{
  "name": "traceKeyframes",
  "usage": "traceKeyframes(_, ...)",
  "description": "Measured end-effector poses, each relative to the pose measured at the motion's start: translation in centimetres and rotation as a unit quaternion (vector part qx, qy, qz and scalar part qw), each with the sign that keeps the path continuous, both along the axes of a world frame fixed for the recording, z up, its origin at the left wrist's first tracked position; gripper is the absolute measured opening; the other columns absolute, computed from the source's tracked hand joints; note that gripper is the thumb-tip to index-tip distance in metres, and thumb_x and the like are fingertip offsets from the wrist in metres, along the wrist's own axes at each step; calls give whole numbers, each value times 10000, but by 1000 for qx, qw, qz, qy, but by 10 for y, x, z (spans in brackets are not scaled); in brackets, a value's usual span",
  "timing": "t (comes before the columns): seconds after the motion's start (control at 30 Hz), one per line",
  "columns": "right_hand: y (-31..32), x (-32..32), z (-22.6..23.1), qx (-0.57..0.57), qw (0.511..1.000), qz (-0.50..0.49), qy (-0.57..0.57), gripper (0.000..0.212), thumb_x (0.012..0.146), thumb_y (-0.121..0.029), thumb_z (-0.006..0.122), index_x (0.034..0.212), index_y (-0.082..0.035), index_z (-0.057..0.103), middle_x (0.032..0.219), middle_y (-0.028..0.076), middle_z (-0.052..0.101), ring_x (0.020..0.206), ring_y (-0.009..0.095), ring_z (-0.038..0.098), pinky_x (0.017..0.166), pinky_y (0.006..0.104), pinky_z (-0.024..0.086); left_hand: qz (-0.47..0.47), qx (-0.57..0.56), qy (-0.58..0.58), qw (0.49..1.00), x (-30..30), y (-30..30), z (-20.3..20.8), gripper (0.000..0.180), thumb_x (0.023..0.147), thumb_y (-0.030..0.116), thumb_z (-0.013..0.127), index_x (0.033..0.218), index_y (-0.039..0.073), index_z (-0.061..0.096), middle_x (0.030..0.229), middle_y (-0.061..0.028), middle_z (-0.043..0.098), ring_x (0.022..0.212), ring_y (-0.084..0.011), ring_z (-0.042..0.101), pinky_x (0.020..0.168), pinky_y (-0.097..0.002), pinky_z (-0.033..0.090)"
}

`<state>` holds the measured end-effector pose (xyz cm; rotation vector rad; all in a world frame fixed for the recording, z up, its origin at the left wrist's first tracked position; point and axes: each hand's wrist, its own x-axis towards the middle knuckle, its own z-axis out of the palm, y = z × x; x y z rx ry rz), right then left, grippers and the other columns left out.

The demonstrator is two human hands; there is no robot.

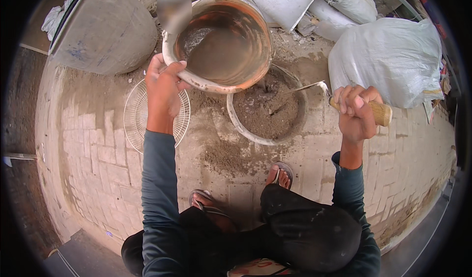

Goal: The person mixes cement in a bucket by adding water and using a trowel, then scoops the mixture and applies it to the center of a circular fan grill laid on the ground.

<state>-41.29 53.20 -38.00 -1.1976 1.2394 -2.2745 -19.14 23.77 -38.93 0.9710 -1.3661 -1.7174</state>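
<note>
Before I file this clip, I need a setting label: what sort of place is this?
Likely a small building or repair site: stuffed white sacks, a round tub of sandy mix, and a trowel in the right hand.

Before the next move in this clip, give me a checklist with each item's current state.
1. Left hand on the bucket rim: ok, thumb over the edge.
2. Right hand around the wooden handle of the trowel: ok.
3. Trowel's metal end reaching over the basin: ok.
4. Bucket supported underneath: cannot tell, its base is hidden.
5. Wire basket apart from the basin: ok, to its left.
6. Sandals apart from the basin: ok.
</note>
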Motion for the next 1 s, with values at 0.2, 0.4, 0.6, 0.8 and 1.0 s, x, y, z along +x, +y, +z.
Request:
traceKeyframes(0.2,-91,-2,-64,-33,995,-51,-85,158,870,30,637,810,-51,515,678,70,572,610,154,548,609,338,485,12,73,20,997,9,-28,-26,177,875,11,614,1033,53,544,950,-85,658,745,-169,671,630,-297,567)
traceKeyframes(0.4,-118,-6,-128,164,981,-75,-76,215,834,-15,719,708,-55,549,656,34,602,562,98,555,529,261,450,39,120,63,990,-8,-36,-55,190,879,8,612,1044,40,525,950,-95,650,749,-198,672,613,-326,574)
traceKeyframes(0.6,-82,3,-110,109,987,-5,-114,238,832,58,649,678,-44,500,622,49,558,554,108,520,522,286,430,75,160,64,982,-21,-53,-104,249,851,-20,611,1072,26,507,976,-120,641,792,-231,673,679,-407,599)
traceKeyframes(0.8,-38,36,-45,92,994,61,-7,241,850,69,609,730,-63,448,662,51,517,577,149,469,549,324,404,116,227,86,963,-41,-60,-163,290,855,-43,590,1111,38,479,1059,-142,619,875,-283,675,751,-475,602)
traceKeyframes(1.0,-24,24,-80,186,973,72,115,253,830,110,626,721,-41,455,658,34,519,600,138,503,552,300,427,110,255,152,949,-65,-53,-196,309,892,-25,584,1155,41,435,1178,-168,583,973,-331,668,831,-503,588)
